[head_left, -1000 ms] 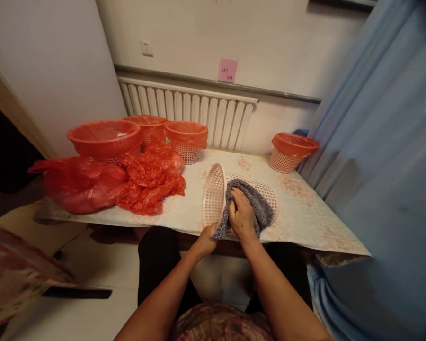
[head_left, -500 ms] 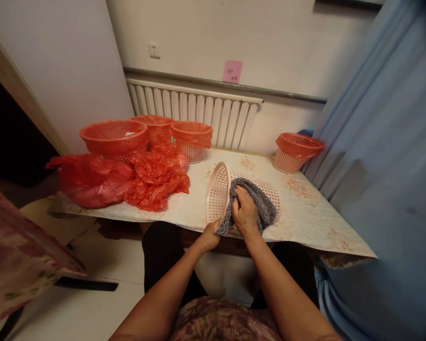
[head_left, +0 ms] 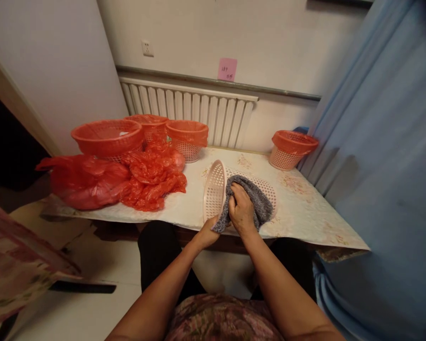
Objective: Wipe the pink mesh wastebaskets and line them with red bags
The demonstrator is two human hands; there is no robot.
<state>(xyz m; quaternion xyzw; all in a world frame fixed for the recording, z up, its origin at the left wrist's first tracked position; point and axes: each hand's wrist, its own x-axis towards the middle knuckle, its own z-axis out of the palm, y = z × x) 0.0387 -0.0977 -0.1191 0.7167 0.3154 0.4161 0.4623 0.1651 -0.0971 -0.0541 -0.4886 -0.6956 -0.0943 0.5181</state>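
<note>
A pale pink perforated plastic basket (head_left: 214, 192) lies on its side on the table, its mouth facing left. My left hand (head_left: 208, 233) grips the basket at the near side of its rim, with its fingers partly hidden behind a cloth. Over the basket's outer wall is the grey speckled cloth (head_left: 258, 201), bunched under my right hand (head_left: 242, 208). The right fingers are curled into the cloth and press it against the wall. One corner of the cloth hangs down by my left hand.
Red bags (head_left: 92, 182) lie heaped at the table's left. Behind them stand several bag-lined baskets (head_left: 188, 137), and another lined basket (head_left: 286, 156) is at the back right. A blue curtain (head_left: 376, 156) borders the right side; a radiator (head_left: 199, 111) runs along the wall.
The whole view has shifted slightly, so everything appears a little further left. Both hands keep their hold on the basket and the cloth, with hardly any movement between them.
</note>
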